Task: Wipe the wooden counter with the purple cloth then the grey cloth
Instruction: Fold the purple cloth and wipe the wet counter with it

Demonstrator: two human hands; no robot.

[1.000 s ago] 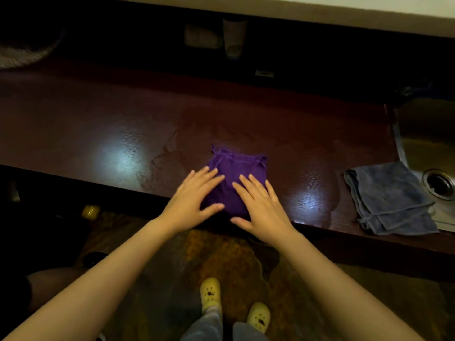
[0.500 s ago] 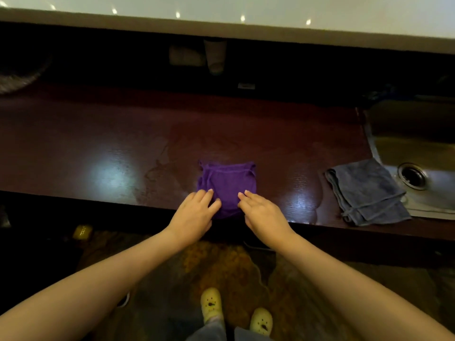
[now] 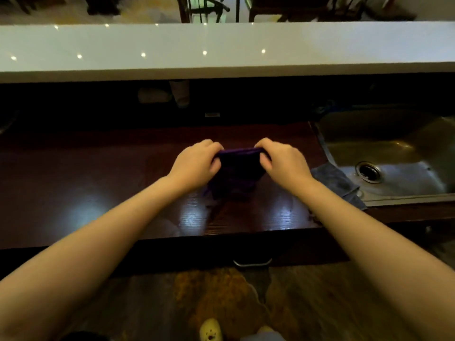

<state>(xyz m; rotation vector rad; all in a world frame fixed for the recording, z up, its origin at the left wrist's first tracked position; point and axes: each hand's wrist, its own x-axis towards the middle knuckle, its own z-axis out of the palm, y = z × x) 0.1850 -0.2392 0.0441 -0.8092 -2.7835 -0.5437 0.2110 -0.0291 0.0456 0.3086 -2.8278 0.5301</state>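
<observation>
both hands hold the purple cloth [image 3: 237, 166] up over the middle of the dark wood bench [image 3: 73, 183]. the left hand [image 3: 194, 163] is closed on the cloth's left top corner, and the right hand [image 3: 283, 163] is closed on its right top corner. the top edge of the cloth is pulled flat between the two hands. the rest of the cloth hangs down, and its low edge is close to the bench top, but i cannot tell if it touches. the grey cloth [image 3: 337, 183] lies on the right part of the bench, just beside the sink [image 3: 384, 134], and the right arm hides some of it. its right edge touches the sink's rim. the sink is metal with a round drain [image 3: 368, 171] in its floor. the bench top is shiny, with bright spots of light on its near part. a long white shelf [image 3: 221, 50] runs across the far side, above the bench, with small dots of light on it. a metal handle [image 3: 252, 263] sits on the front of the bench below the near edge. a yellow shoe [image 3: 210, 331] shows on the floor at the bottom.
</observation>
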